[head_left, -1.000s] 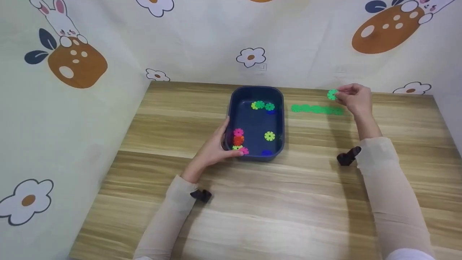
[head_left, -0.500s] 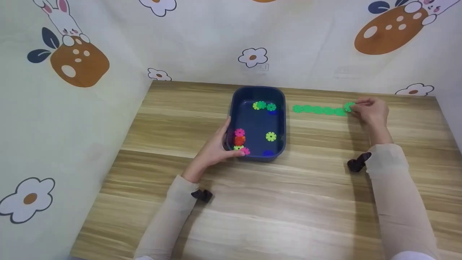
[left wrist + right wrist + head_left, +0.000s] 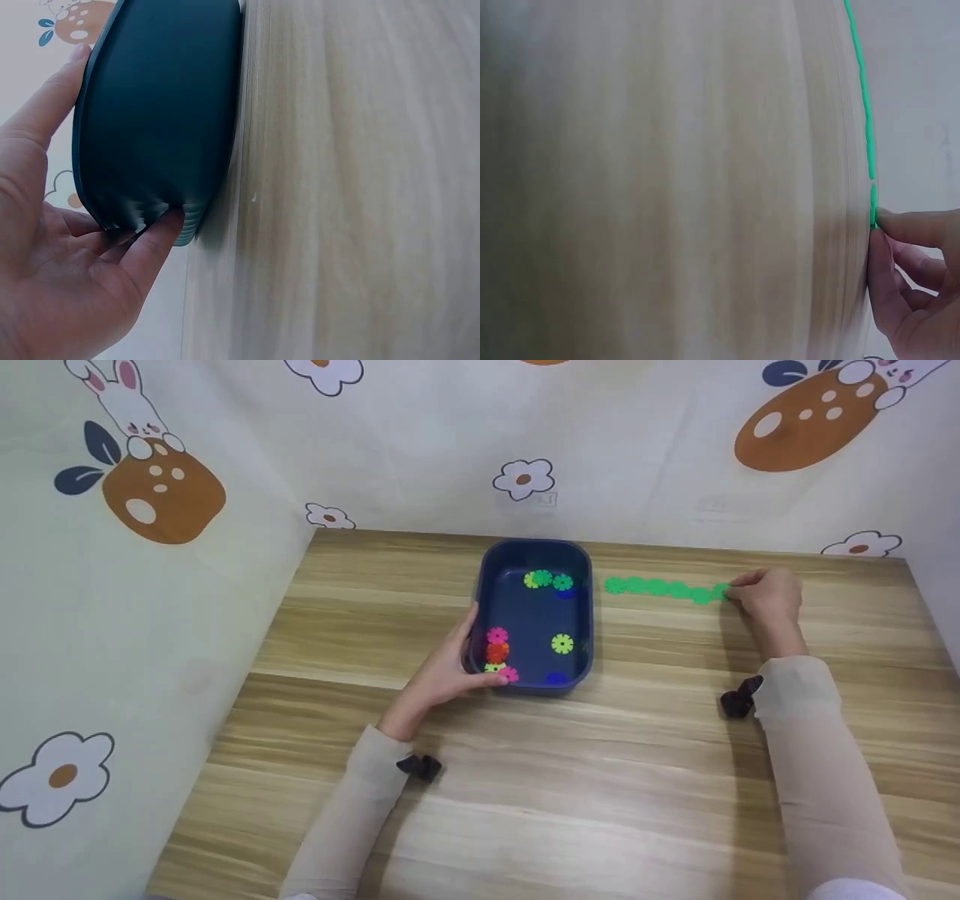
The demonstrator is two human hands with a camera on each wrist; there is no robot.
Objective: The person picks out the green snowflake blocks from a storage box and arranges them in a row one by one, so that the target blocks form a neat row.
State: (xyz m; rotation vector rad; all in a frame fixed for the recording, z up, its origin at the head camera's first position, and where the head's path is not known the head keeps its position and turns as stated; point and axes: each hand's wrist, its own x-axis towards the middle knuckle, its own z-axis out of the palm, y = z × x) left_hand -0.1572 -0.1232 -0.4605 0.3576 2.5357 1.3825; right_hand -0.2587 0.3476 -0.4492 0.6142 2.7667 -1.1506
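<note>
My left hand [image 3: 441,673] grips the near left corner of a dark blue plastic bin [image 3: 529,611], thumb over its rim. In the left wrist view the fingers of this hand [image 3: 71,277] bend against the ribbed end of the bin [image 3: 157,105]. My right hand [image 3: 776,601] pinches a green snowflake disc [image 3: 721,590] at the right end of a row of green snowflake discs [image 3: 656,587] on the table. The right wrist view shows the pinched disc [image 3: 872,204] low at the tabletop, edge-on, between thumb and fingertips, in line with the row [image 3: 864,94].
Inside the bin lie yellow-green [image 3: 562,643], pink [image 3: 497,636], orange-red [image 3: 496,652], green [image 3: 562,582] and blue [image 3: 556,679] discs. Patterned cloth [image 3: 420,450] hangs behind and left of the wood-grain table [image 3: 570,780]. Each sleeve carries a black wrist mount [image 3: 739,699].
My right hand has moved right and down, bringing its green disc from above the row to the row's right end. The left hand stays on the bin.
</note>
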